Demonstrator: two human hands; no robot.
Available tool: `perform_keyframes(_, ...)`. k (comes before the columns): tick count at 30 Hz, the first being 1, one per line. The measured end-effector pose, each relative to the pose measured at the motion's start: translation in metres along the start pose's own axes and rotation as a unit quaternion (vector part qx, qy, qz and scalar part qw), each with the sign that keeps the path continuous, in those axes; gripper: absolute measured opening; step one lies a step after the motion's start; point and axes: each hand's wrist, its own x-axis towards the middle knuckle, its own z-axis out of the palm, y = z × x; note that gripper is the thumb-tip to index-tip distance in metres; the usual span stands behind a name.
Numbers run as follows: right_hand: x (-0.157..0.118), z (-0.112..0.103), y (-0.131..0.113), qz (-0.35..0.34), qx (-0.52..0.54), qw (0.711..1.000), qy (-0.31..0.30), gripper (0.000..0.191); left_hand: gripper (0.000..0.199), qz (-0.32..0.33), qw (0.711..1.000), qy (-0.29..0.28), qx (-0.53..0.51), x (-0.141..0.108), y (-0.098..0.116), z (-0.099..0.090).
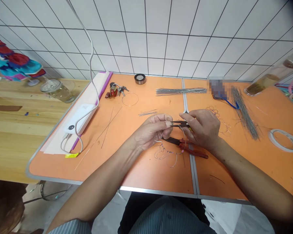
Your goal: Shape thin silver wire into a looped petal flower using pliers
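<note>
Clenched firmly, the right hand (201, 128) wraps the black-nosed pliers (180, 123), a yellow grip peeping out under the palm. The left hand (151, 130) pinches the wire loop (172, 138) right at the pliers' tip, and the jaws sit up against the wire, though the fingers block exactly how they bite. All of this is happening low over the middle of the orange table (158, 177), just above the metal seam (194, 172)! Directly beneath, red-handled pliers (195, 151) lie on the table, touching a loose wire tangle (163, 152). Off to the right, more curled wire scraps (221, 125) sit beside the right hand. Farther up, a straight wire bundle (180, 91) runs across the table, with a second bundle (244, 112) angled past it near a tape roll (284, 140). Over on the left there's a wire ring (130, 99) next to a set of keys (116, 90), and a few long single wires (104, 131) stretch out toward a white power bank (79, 118). A glass jar (263, 78) stands at the far right corner.
</note>
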Motion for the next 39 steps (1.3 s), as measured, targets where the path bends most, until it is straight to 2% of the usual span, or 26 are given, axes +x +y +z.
perform_keyframes(7,-0.001,-0.001,0.003,-0.012,0.022,1.0,-0.009,0.033,0.031,-0.001,1.0,0.011,0.015,-0.001,0.003,0.001)
perform_keyframes(15,-0.005,0.002,0.006,-0.021,0.033,0.999,0.007,0.03,0.035,-0.022,1.0,-0.001,0.01,-0.001,0.002,0.001)
perform_keyframes(28,-0.003,0.003,0.008,-0.035,-0.007,0.999,0.029,0.029,0.034,-0.046,0.999,-0.005,-0.017,0.0,-0.004,-0.002)
perform_keyframes(31,-0.005,0.003,0.005,-0.013,-0.014,1.0,0.005,0.028,0.035,-0.038,0.999,-0.005,-0.016,0.0,-0.003,0.0)
perform_keyframes(34,-0.008,0.004,0.003,0.036,0.001,0.998,-0.055,0.01,0.035,-0.016,1.0,0.012,-0.008,0.0,0.0,0.002)
perform_keyframes(35,-0.009,0.005,0.004,0.052,0.009,0.996,-0.068,0.01,0.035,-0.006,1.0,0.024,-0.002,0.0,0.001,0.002)
perform_keyframes(37,-0.012,0.007,0.006,0.083,0.029,0.993,-0.08,0.026,0.034,0.017,0.998,0.053,0.016,0.0,0.003,0.002)
perform_keyframes(39,-0.013,0.006,0.008,0.135,0.066,0.985,-0.083,0.027,0.034,0.04,0.995,0.08,0.039,0.001,0.004,0.001)
